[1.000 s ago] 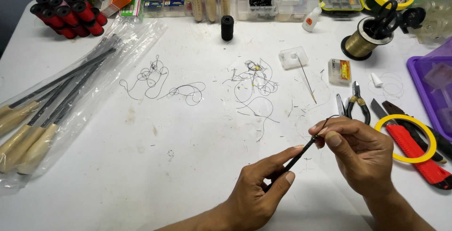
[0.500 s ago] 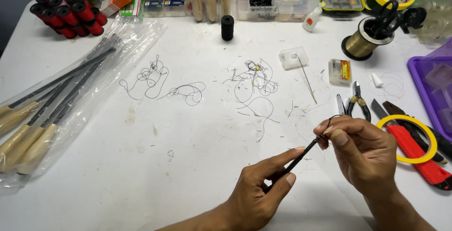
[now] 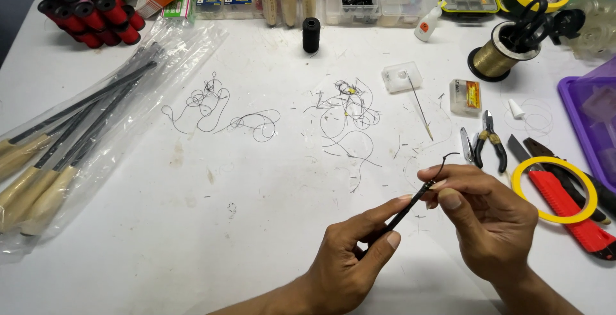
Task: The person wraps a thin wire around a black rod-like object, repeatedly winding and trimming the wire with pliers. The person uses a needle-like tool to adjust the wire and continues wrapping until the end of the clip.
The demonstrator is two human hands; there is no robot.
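Observation:
My left hand pinches the lower end of a thin black rod between thumb and forefinger, low in the head view. My right hand grips the rod's upper tip, where a short curl of black thread sticks out above the fingers. Both hands hover just above the white table. Whether the thread is tied to the rod is too small to tell.
Clear bags of long rods with wooden handles lie at left. Tangles of black thread and thread scraps sit mid-table. Pliers, a red utility knife, yellow tape ring, purple tray lie at right; spools line the back.
My right hand has shifted slightly along the rod's tip, and the thread curl above it has changed shape. My left hand stays in place.

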